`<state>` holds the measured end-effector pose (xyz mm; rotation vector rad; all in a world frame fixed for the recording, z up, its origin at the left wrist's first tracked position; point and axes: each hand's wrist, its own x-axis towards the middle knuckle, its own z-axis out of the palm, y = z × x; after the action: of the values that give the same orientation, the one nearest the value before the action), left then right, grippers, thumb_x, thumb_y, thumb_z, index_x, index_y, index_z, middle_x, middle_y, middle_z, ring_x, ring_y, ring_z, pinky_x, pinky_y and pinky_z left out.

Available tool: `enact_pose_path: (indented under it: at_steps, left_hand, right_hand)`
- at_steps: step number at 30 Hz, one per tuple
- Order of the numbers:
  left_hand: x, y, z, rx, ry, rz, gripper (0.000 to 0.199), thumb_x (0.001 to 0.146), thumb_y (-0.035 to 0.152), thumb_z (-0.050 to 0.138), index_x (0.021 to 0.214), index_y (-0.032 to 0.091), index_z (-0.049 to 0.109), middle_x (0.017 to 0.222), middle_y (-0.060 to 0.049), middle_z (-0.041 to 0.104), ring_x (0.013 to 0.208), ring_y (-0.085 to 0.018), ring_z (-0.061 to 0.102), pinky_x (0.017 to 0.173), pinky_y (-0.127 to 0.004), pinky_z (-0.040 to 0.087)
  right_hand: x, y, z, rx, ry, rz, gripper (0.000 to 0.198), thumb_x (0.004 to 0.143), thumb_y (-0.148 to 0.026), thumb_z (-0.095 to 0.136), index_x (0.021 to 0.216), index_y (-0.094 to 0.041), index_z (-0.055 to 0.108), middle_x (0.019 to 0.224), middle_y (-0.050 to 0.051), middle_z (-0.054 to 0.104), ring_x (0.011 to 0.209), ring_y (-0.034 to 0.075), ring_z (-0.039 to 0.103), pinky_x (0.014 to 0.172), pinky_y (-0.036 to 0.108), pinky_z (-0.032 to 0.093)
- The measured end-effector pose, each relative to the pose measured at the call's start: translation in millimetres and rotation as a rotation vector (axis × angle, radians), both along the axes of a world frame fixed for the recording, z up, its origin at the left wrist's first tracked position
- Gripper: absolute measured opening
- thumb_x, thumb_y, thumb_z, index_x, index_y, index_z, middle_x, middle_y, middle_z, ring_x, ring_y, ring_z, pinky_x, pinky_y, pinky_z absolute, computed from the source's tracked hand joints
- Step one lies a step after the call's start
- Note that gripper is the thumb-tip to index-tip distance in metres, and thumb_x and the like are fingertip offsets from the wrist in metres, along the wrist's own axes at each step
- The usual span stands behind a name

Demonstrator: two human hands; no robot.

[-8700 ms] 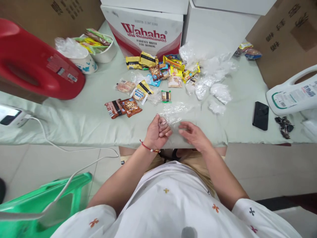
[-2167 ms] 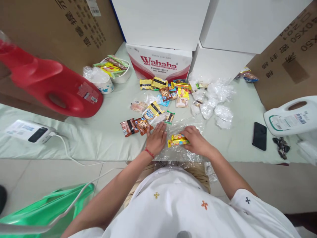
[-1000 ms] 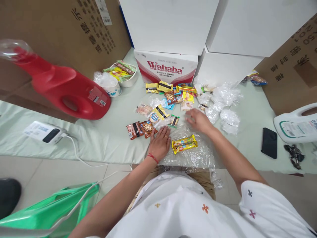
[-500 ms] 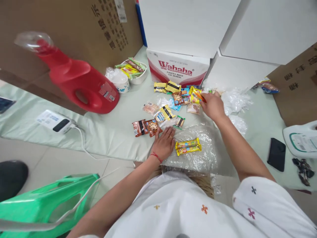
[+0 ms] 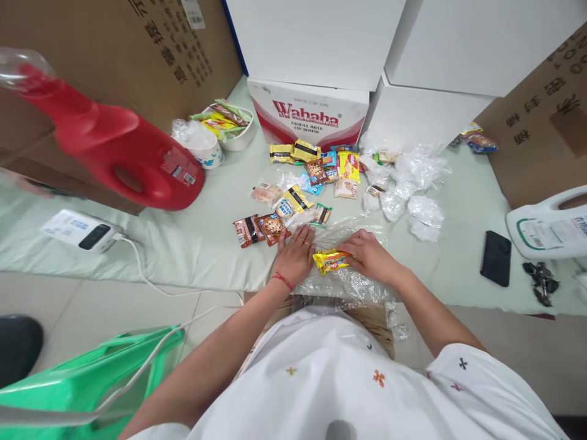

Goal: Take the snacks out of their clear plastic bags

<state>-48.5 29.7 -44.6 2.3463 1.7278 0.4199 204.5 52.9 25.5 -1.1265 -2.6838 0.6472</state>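
While your left hand point(image 5: 293, 260) lies flat, gripping nothing, at the edge of the clear plastic sheet point(image 5: 355, 285), your right hand point(image 5: 370, 255) has its fingers closed on the yellow snack bars point(image 5: 326, 263), which lie on that sheet near the front of the desk point(image 5: 215, 238); their print is too small to read. Behind the wrapped snacks point(image 5: 315, 171), the red-and-white box point(image 5: 308, 116) faces you with "Wahaha" over "PURIFIED WATER FOR DRINKING". Black Chinese characters run down the left carton point(image 5: 105, 43) and the right carton point(image 5: 541, 116). To your right, the white bottle point(image 5: 554, 226) carries a green-framed label in Chinese; to your left, the red jug point(image 5: 103, 137) wears a label with a barcode, its fine lines illegible.
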Motion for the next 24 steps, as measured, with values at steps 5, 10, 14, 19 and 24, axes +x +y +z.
enact_pose_path:
  at_steps: [5,10,14,19,24]
  left_hand:
    - [-2,1,-0.9,0.016,-0.059,0.002,0.050,0.107,0.032,0.037,0.154,0.022,0.050,0.163,-0.011,0.048,0.153,-0.029,0.043,0.130,-0.062,0.010]
    - [-22,5,-5.2,0.055,-0.275,-0.050,0.043,0.107,0.035,0.040,0.143,0.025,0.061,0.158,-0.010,0.055,0.151,-0.026,0.046,0.129,-0.061,0.021]
    - [-43,0,7.2,0.137,-0.482,-0.119,0.039,0.106,0.035,0.046,0.139,0.027,0.065,0.155,-0.008,0.059,0.154,-0.026,0.042,0.126,-0.057,0.034]
    - [-55,-39,35.3,0.251,-0.478,-0.277,0.058,0.096,0.024,0.057,0.153,0.030,0.050,0.162,-0.009,0.050,0.157,-0.032,0.035,0.126,-0.062,0.032]
    - [-63,-85,20.1,0.108,-0.149,-0.672,0.068,0.087,0.019,0.062,0.154,0.029,0.049,0.166,-0.011,0.044,0.157,-0.034,0.034,0.129,-0.064,0.022]
  right_hand:
    - [3,-10,-6,0.090,-0.034,-0.041,0.038,0.098,-0.030,0.065,0.136,-0.023,0.067,0.138,0.015,0.064,0.115,0.032,0.050,0.093,0.045,0.041]
    - [37,-51,-6,0.126,0.148,-0.061,0.041,0.103,-0.034,0.059,0.143,-0.025,0.058,0.137,0.014,0.062,0.116,0.029,0.055,0.097,0.048,0.048]
    - [71,-98,-15,0.129,0.107,-0.062,0.070,0.098,-0.042,0.068,0.159,-0.027,0.040,0.150,0.016,0.053,0.133,0.034,0.049,0.109,0.056,0.047]
    - [86,-132,-44,0.212,0.024,-0.171,0.072,0.098,-0.025,0.063,0.164,-0.028,0.034,0.159,0.015,0.047,0.146,0.034,0.040,0.119,0.063,0.040]
    - [86,-129,-65,0.219,0.163,-0.218,0.036,0.097,-0.015,0.061,0.131,-0.027,0.068,0.149,0.013,0.058,0.139,0.031,0.047,0.109,0.056,0.051]
